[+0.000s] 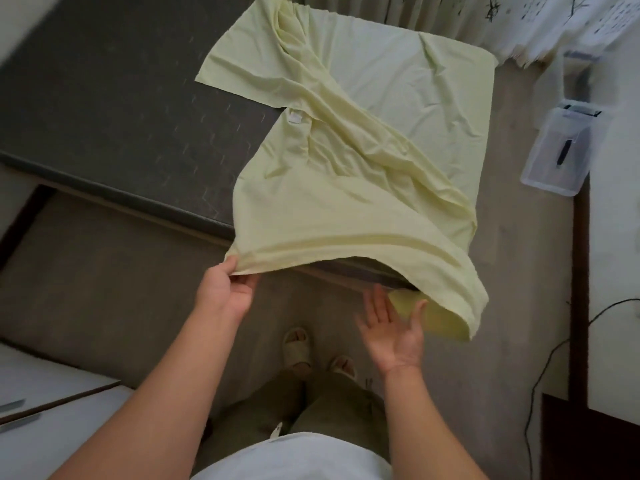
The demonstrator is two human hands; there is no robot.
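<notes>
1. The left hand (227, 289) pinches the near edge of the sheet (332, 209) between the thumb and curled fingers, holding that edge just off the side of the mattress (121, 109)
2. The right hand (393, 329) is spread wide with the palm up and the fingers straight and apart, and it grips nothing; its thumb lies at the sheet's drooping corner, and I cannot tell whether it touches the cloth
3. The sheet is thin, soft, matte cloth in a pale yellow-green, creased all over; a thick ridge of bunched folds runs diagonally from the far edge down to the near right corner
4. It covers the right end of the mattress: the far right part lies flat and fairly smooth, a loose flap lies on the bare mattress at the far left, and the near right corner hangs past the mattress edge with its underside showing
5. A small white label (294, 116) sits on the sheet near its left side
6. The mattress is flat and dark grey, with a quilted top of faint zigzag stitching
7. On the beige carpet (104, 289) to the right stands a clear plastic box (554, 154) with a dark pen (563, 153) inside, and a thin black cable (554, 358) trails nearby
8. Pale slippers (298, 348) are on the person's feet, below the hands
</notes>
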